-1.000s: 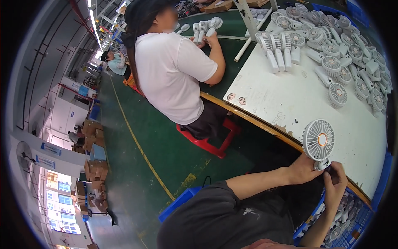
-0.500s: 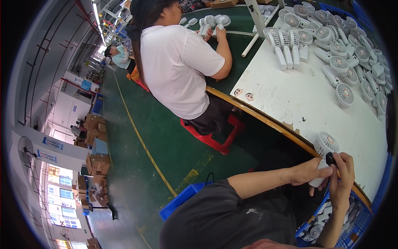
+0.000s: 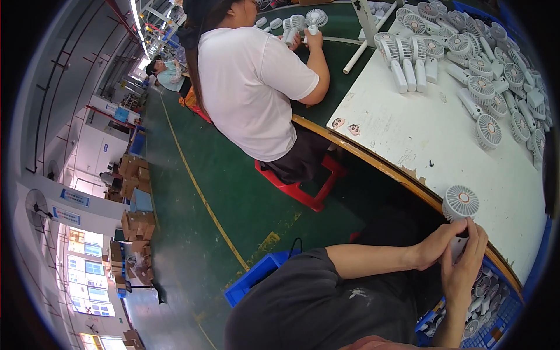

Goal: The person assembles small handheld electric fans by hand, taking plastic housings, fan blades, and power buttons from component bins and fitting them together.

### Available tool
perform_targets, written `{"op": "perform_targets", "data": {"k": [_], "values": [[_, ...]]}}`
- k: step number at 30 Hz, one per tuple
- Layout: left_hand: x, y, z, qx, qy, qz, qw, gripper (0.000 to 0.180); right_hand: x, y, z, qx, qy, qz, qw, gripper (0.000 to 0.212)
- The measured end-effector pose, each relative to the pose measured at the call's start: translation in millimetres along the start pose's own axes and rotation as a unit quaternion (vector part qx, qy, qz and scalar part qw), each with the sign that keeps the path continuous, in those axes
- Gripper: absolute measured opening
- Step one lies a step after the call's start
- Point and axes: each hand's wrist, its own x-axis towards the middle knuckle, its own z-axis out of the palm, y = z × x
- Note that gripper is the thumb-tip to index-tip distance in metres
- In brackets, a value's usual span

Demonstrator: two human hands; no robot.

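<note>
A white handheld fan is held upright over the near edge of the white table, its round grille on top. My left hand closes on the fan from the left, its thumb at the neck below the grille. From the right, my right hand grips the white handle, fingers pressed near the neck. Between both hands only part of the handle shows. The black piece seen earlier at the fan's neck is out of sight.
More white fans are heaped on the white table, some lined up. A blue basket of fans sits below the table edge. Left, a co-worker in a white shirt sits on a red stool, handling a fan. A blue crate stands nearby.
The held fan has turned more upright, its grille facing me more. My right fingers have moved onto the neck and handle, and the black piece no longer shows.
</note>
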Motion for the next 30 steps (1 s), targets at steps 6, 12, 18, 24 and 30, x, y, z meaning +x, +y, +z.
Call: {"op": "perform_targets", "data": {"k": [6, 12, 18, 24, 30], "values": [[-7, 31, 30, 0.492, -0.022, 0.206, 0.845, 0.082, -72, 68, 22, 0.286, 0.005, 0.337, 0.897, 0.059], [-3, 3, 14, 0.374, -0.061, 0.047, 0.924, 0.055, -70, 87, 39, 0.562, 0.259, 0.254, 0.744, 0.047], [-17, -11, 22, 0.149, -0.018, -0.129, 0.98, 0.036, -38, 87, -7, 0.697, 0.026, 0.161, 0.699, 0.078], [-13, -32, 26, 0.137, -0.078, -0.195, 0.968, 0.04, -78, 108, -14, 0.746, 0.062, 0.184, 0.637, 0.067], [-17, -31, 14, 0.194, -0.131, -0.249, 0.94, 0.049, -136, 123, -46, 0.562, 0.226, 0.221, 0.765, 0.063]]}}
